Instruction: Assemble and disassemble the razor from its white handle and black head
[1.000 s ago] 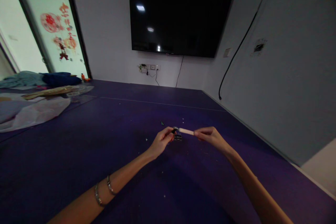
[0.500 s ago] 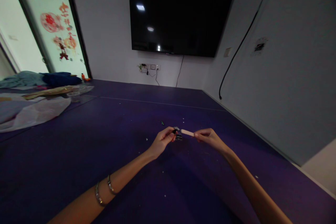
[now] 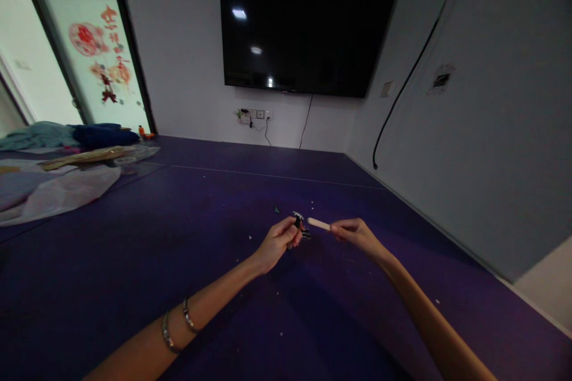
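My left hand is closed in a pinch on a small black-and-silver object. Its light, uneven top edge sticks up above the fingertips; its exact kind is too small to make out. A dark piece with a pale strip shows just beyond the fingers, and whether it belongs to the same object I cannot tell. Between thumb and fingers, my right hand grips one end of a flat wooden stick. The stick's rounded free end points left at the black-and-silver object, with a narrow gap between them.
A small dark piece and several white scraps lie on the purple floor. Clear plastic sheeting and dark blue cloth are at the left. A black cable hangs down the right wall.
The black-and-silver object has turned in my left hand, and its light edge now stands higher above the fingers. My right hand and the stick are almost where they were.
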Motion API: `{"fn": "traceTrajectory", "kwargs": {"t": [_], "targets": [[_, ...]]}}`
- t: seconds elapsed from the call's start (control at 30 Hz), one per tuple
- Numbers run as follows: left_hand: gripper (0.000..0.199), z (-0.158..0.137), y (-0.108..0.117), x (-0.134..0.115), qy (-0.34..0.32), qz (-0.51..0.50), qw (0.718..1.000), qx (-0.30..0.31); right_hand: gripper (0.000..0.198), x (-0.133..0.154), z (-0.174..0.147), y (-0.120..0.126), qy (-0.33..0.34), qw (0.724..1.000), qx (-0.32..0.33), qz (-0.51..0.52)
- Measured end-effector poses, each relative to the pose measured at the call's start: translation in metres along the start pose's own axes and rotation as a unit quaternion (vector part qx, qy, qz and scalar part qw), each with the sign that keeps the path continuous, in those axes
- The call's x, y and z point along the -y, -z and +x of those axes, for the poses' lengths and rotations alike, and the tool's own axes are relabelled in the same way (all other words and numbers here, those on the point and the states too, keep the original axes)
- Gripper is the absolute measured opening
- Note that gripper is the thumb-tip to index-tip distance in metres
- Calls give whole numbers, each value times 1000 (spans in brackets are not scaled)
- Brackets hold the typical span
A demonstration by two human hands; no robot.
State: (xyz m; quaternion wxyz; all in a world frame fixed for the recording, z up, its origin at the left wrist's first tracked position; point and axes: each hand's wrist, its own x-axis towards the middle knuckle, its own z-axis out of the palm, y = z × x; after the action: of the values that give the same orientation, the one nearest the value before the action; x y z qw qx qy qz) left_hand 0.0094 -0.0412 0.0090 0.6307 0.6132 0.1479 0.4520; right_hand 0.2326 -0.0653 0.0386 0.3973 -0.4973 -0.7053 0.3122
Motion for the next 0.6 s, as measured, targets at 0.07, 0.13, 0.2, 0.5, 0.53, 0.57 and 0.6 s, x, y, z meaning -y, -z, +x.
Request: {"fn": "traceTrajectory", "kwargs": {"t": [0.07, 0.13, 0.2, 0.5, 0.53, 0.57, 0.6], "targets": [[26, -1, -1, -1, 14, -14, 1000, 9, 41, 6, 0, -3, 9, 1000, -1, -5], [26, -1, -2, -1, 21, -29, 999, 16, 42, 11, -1, -5, 14, 1000, -1, -15], [25, -2, -1, 0, 21, -44, 999, 21, 43, 11, -1, -5, 12, 1000, 1, -24], [23, -1, -1, -3, 16, -39, 999, -1, 42, 16, -3, -6, 17, 1000, -7, -24], [23, -1, -1, -3, 14, -42, 999, -4, 41, 17, -3, -6, 15, 1000, -11, -25], [23, -1, -1, -3, 10, -45, 999, -6, 40, 17, -3, -6, 12, 999, -17, -26], [23, -1, -1, -3, 8, -47, 999, -6, 40, 18, -3, -6, 8, 999, -25, -27]]}}
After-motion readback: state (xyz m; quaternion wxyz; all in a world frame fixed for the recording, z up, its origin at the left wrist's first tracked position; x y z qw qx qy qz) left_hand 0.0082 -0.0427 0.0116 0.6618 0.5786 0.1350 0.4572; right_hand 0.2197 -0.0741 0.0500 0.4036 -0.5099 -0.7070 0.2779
